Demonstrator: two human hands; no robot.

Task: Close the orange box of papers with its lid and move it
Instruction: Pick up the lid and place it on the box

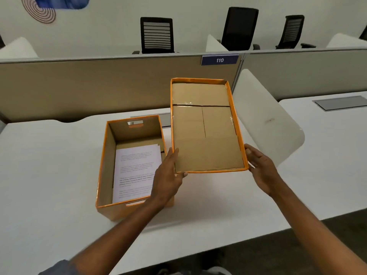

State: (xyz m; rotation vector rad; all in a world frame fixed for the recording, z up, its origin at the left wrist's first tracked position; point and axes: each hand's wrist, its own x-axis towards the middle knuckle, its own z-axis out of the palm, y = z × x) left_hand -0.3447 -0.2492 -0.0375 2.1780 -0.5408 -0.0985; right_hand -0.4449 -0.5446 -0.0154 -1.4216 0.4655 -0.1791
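Note:
The orange box (105, 165) stands open on the white desk, left of centre, with a stack of printed papers (137, 171) lying flat inside. The orange lid (206, 126) is held up in the air to the right of the box, tilted, its brown cardboard inside facing me. My left hand (168, 175) grips the lid's near left corner, thumb on the inside. My right hand (260, 163) holds the lid's near right corner from outside. The left forearm crosses over the box's near right corner and hides it.
The white desk (49, 175) reaches to a beige partition (99, 86) behind the box. A white curved divider (268, 120) stands just right of the lid. A second desk (327, 145) lies beyond it. Black office chairs (156, 34) sit behind the partition.

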